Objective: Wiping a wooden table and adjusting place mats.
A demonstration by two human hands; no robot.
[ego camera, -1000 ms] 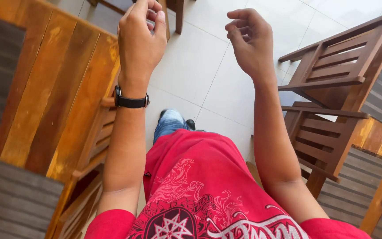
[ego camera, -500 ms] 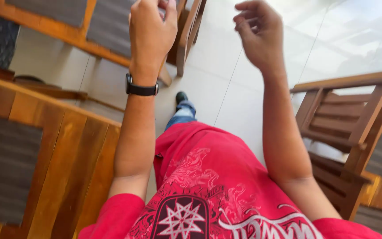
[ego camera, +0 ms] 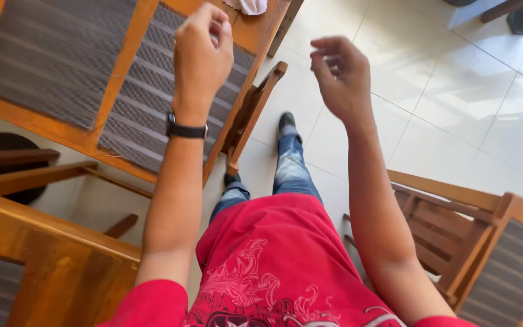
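- I count two hands: my left hand (ego camera: 201,57), its grip curled together on nothing I can see, hangs above the wooden counter (ego camera: 252,33); my right hand (ego camera: 341,75), fingers loosely apart, is empty
- Two striped grey placemats (ego camera: 152,103); one white crumpled napkin (ego camera: 246,6) at the far edge
- One chair (ego camera: 455,224) on my right; tiled floor (ego camera: 455,103) open between

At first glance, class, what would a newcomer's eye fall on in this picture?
Two bare forearms raised mid-frame: the left hand, loosely curled with a black wristwatch below it, over a wooden table with grey placemats; the right hand half open over pale floor tiles. Below, a bright red printed shirt.
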